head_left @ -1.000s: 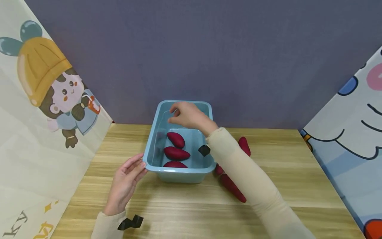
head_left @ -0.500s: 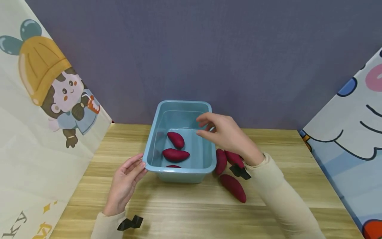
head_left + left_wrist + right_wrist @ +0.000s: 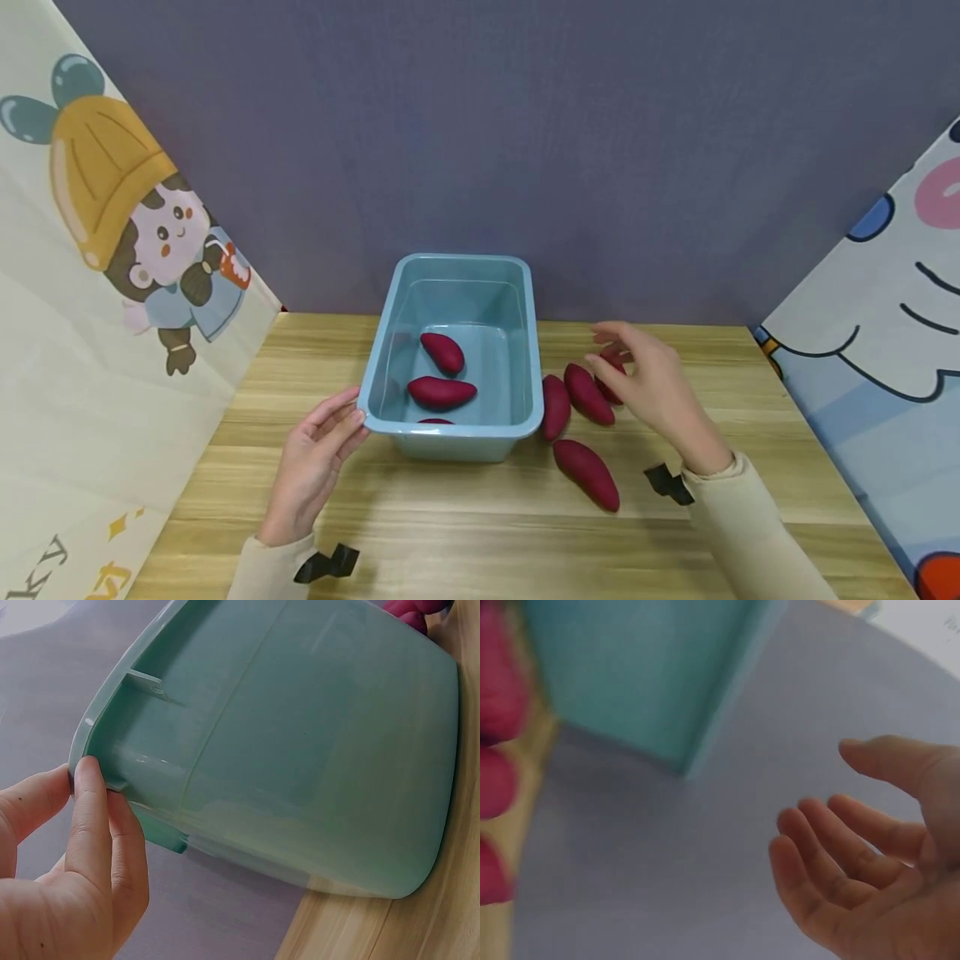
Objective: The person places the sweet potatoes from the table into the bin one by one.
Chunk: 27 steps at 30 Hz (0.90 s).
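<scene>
My left hand point(image 3: 318, 458) pinches the rim of a blue plastic bin point(image 3: 453, 430) at its near left corner; in the left wrist view the thumb and fingers point(image 3: 88, 817) lie on either side of that rim. Inside the bin are three dark red sweet potatoes, one of them point(image 3: 442, 392) lying crosswise and another mostly hidden by the near wall. My right hand point(image 3: 648, 383) hovers right of the bin, thumb and fingers apart and nothing between them. It partly covers a sweet potato point(image 3: 610, 379) at the back of a loose group.
More sweet potatoes lie right of the bin, one point(image 3: 556, 407) against its side and another point(image 3: 587, 475) closer to me. The wooden table point(image 3: 465, 533) meets a grey-purple panel point(image 3: 480, 150) behind. Printed cartoon panels point(image 3: 112, 250) stand on both sides.
My right hand has moved from above the bin to the right, over the loose sweet potatoes. The nearest sweet potato in the bin has shifted toward the near wall. My left hand stays put.
</scene>
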### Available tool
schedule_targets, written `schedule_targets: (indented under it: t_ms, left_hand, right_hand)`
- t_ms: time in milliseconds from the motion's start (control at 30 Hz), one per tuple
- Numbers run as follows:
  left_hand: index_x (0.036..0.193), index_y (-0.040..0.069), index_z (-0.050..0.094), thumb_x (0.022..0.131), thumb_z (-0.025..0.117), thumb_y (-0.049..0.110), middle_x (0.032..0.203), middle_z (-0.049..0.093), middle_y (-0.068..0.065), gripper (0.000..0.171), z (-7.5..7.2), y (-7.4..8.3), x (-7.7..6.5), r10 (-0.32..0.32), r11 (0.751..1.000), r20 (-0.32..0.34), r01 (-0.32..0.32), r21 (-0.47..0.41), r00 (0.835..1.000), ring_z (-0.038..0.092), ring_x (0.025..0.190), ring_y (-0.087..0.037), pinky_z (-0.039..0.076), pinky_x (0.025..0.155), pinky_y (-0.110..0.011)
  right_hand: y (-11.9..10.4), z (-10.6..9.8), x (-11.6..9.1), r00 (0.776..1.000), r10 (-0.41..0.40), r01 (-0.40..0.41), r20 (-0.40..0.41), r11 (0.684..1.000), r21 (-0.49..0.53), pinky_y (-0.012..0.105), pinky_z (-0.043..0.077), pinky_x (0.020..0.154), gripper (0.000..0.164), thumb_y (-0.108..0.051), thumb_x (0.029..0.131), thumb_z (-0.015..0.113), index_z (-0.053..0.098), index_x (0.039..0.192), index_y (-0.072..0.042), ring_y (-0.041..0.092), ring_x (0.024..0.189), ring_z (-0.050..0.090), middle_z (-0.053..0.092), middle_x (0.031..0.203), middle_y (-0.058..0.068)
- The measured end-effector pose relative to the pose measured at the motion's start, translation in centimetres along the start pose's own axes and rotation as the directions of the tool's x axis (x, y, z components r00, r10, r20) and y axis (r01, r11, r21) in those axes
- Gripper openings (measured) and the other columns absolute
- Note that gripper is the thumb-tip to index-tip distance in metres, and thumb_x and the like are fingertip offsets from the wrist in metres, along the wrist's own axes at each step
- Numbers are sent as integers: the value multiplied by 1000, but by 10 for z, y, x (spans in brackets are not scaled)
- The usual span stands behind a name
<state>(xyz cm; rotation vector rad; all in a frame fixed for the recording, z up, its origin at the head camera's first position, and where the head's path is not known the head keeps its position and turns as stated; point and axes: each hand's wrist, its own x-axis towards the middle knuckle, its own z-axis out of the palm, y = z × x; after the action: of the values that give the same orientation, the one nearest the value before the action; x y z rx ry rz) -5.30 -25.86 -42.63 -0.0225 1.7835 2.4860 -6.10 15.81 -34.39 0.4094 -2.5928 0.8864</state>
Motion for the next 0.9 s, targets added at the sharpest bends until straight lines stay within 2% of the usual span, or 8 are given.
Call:
schedule_targets:
  t_ms: [267, 467, 667, 900]
  left_hand:
    - [137, -4, 55, 97, 67, 5, 113, 63, -9, 43, 0, 0, 0, 1, 1000, 4, -1, 9, 1000, 67, 98, -16, 57, 93, -30]
    - [137, -4, 55, 97, 66, 5, 113, 63, -8, 42, -1, 1, 0, 6, 1000, 10, -6, 2, 1000, 67, 98, -15, 57, 92, -30]
    - [137, -4, 55, 97, 66, 4, 113, 63, -8, 42, -1, 0, 1, 12, 1000, 11, -12, 0, 1000, 67, 98, -16, 57, 93, -30]
    - [138, -4, 54, 97, 66, 3, 112, 63, -8, 43, 0, -1, 0, 6, 1000, -2, -6, 0, 1000, 67, 95, -16, 57, 91, -29]
  right_hand:
    - [67, 27, -19, 987, 148, -147, -67, 989, 24, 55, 60, 77, 36, -5, 92, 71, 61, 123, 9, 41, 95, 65, 64, 115, 27]
    - [107, 48, -30, 960, 278, -277, -39, 961, 21, 57, 59, 78, 41, -9, 93, 71, 58, 127, 12, 48, 97, 63, 59, 121, 33]
    - [131, 63, -35, 917, 398, -398, 5, 917, 31, 57, 56, 82, 48, -12, 92, 71, 55, 129, 14, 47, 96, 64, 55, 124, 39]
    - [144, 74, -40, 880, 475, -476, 23, 877, 64, 55, 56, 89, 56, -18, 92, 73, 50, 132, 14, 48, 102, 64, 54, 123, 41]
